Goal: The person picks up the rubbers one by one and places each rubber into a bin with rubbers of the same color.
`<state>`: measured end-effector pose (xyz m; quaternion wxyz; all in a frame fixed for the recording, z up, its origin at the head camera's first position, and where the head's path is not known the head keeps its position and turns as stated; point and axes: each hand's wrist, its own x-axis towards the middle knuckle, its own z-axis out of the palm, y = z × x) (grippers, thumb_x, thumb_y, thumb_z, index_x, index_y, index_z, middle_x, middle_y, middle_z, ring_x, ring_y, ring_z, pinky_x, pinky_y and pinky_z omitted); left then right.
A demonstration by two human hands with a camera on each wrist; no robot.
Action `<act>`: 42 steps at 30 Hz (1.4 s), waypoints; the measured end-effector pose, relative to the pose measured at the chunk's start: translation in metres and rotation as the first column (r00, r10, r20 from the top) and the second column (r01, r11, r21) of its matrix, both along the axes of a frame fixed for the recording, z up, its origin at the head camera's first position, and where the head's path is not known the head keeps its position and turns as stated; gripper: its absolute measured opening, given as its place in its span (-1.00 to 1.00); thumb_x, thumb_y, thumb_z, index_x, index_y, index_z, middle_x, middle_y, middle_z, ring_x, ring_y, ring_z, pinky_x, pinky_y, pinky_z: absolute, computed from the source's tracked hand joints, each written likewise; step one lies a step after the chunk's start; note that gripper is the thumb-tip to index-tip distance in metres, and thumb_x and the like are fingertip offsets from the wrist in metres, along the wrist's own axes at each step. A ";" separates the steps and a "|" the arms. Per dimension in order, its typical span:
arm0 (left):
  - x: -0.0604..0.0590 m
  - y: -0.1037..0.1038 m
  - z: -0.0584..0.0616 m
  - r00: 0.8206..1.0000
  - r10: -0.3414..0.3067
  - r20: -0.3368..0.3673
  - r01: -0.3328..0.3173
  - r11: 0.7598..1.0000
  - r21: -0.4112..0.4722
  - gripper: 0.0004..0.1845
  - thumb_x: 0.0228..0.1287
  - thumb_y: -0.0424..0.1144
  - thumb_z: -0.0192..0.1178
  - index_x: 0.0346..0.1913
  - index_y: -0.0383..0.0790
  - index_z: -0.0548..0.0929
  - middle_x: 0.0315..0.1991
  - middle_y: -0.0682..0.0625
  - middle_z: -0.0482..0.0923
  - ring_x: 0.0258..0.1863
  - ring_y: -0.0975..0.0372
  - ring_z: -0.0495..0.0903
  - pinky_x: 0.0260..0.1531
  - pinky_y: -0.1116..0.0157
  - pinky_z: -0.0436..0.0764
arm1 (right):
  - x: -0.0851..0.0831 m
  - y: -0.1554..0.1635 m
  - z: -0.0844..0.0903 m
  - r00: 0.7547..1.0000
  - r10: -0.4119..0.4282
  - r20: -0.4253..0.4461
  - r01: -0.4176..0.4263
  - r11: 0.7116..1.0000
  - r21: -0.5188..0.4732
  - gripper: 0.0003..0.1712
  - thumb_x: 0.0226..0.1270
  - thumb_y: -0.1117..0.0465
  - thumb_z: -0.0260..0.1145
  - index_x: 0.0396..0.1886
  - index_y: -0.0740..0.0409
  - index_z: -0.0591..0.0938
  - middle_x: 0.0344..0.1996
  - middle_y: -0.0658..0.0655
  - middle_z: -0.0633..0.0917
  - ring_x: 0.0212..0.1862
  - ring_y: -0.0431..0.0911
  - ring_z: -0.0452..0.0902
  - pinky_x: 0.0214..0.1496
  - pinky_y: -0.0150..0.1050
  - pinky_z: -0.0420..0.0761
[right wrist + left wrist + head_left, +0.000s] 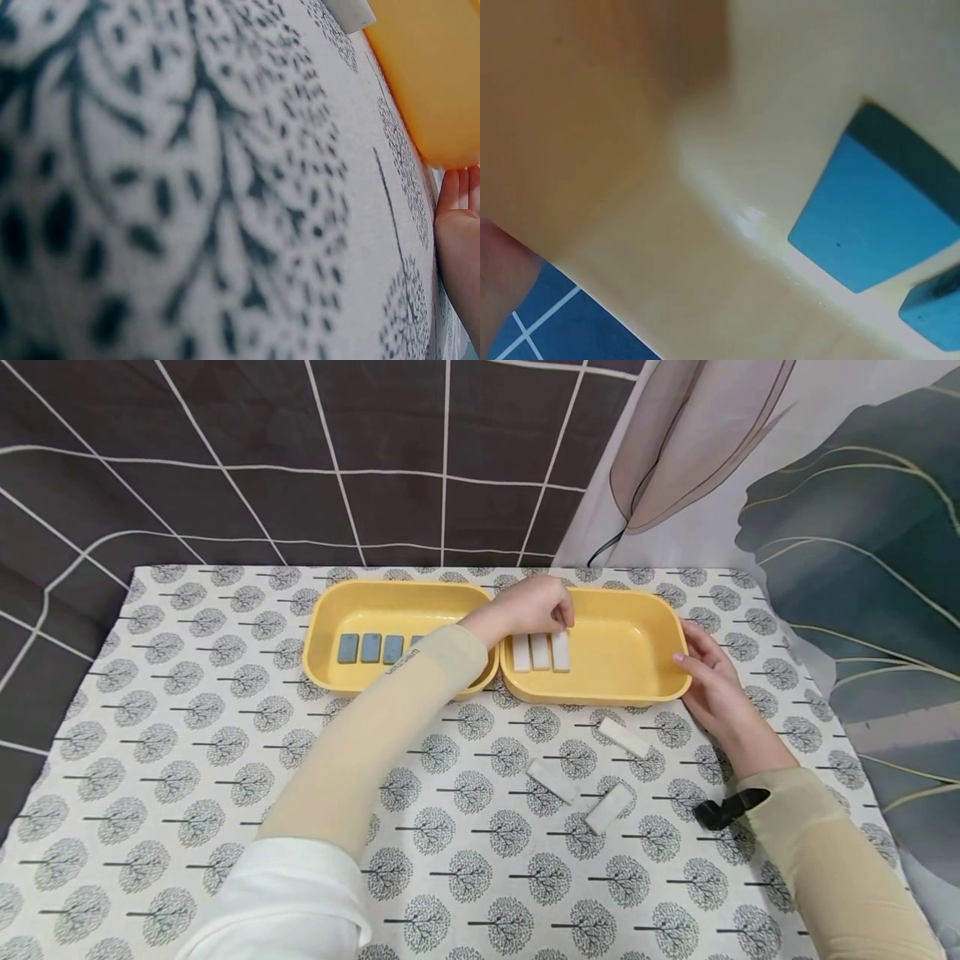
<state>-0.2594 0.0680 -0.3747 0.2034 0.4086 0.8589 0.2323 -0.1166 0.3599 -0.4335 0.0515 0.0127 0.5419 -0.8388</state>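
My left hand (pixel 528 606) reaches into the right yellow box (pixel 618 647). Its curled fingers pinch the far end of a white block (pixel 560 653), the rightmost in a row of white blocks (pixel 521 653) along the box's left side. With the thumb over the right rim and the fingers outside, my right hand (pixel 712 685) grips that same box; the right wrist view has this hand (pixel 459 240) at the box's corner (pixel 427 90). Partly behind my left forearm, the left yellow box (pixel 318 610) holds several blue-grey blocks (pixel 371 647), two of them close up in the left wrist view.
Loose white blocks lie on the tree-patterned cloth (pixel 262 785) in front of the right box: one nearest it (pixel 624 738), two others (pixel 552 781) closer to me. A dark tiled wall (pixel 390 435) stands behind the table, a patterned curtain (pixel 862 568) at the right.
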 end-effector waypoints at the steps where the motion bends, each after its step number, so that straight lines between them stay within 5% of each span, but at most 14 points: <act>1: 0.000 0.000 0.000 1.000 0.000 0.003 0.000 1.000 0.002 -0.80 0.44 -0.36 0.34 0.05 -0.23 0.81 0.06 -0.05 0.81 0.07 0.20 0.72 0.22 0.36 0.66 | 0.000 0.000 0.000 1.000 -0.001 0.002 0.001 1.000 0.004 -0.36 0.56 0.58 0.06 0.49 0.02 0.49 0.39 -0.06 0.55 0.34 -0.25 0.57 0.38 -0.43 0.64; 23: -0.005 -0.012 0.025 1.000 0.005 0.024 -0.008 0.988 0.157 -0.82 0.42 -0.41 0.34 0.01 -0.34 0.82 -0.02 -0.12 0.83 -0.02 0.17 0.76 0.12 0.41 0.71 | -0.005 0.002 -0.001 1.000 -0.001 0.007 0.001 1.000 0.018 -0.35 0.56 0.57 0.06 0.52 0.03 0.45 0.40 -0.07 0.53 0.34 -0.26 0.54 0.37 -0.46 0.63; 42: 0.025 -0.020 0.058 0.995 -0.099 -0.008 0.098 0.968 0.231 -0.84 0.46 -0.35 0.34 0.00 -0.26 0.83 -0.05 -0.05 0.84 -0.07 0.27 0.78 0.05 0.50 0.70 | -0.008 0.000 -0.004 1.000 0.015 -0.008 -0.015 1.000 -0.010 -0.39 0.56 0.57 0.06 0.46 0.03 0.50 0.39 -0.06 0.54 0.34 -0.26 0.55 0.38 -0.45 0.63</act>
